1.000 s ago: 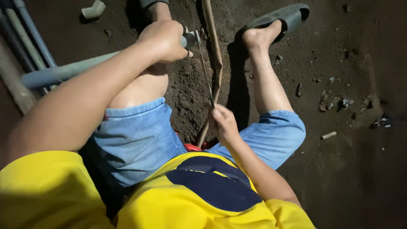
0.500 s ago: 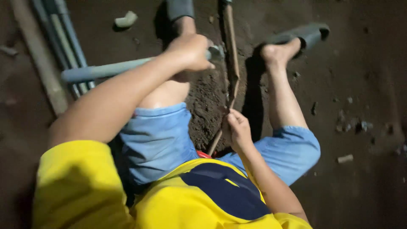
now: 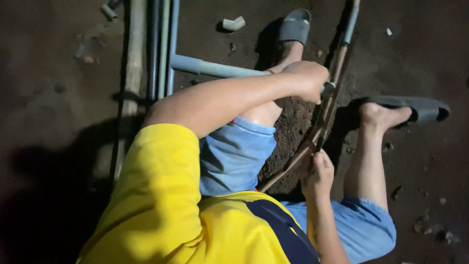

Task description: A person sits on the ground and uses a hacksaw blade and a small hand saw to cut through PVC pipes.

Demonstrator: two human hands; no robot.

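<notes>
Bare dirt floor. On it: bundle of long pipes at left, short pipe offcut, small elbow fitting, scattered debris.

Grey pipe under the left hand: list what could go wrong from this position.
The left hand grips the grey pipe right at the end where the saw crosses it, so a slip could catch the fingers. The right hand holds the saw low between the knees; a jump might reach the bare legs. The sandalled foot rests on loose dirt beside the pipe, so the pipe may roll or shift.
</notes>
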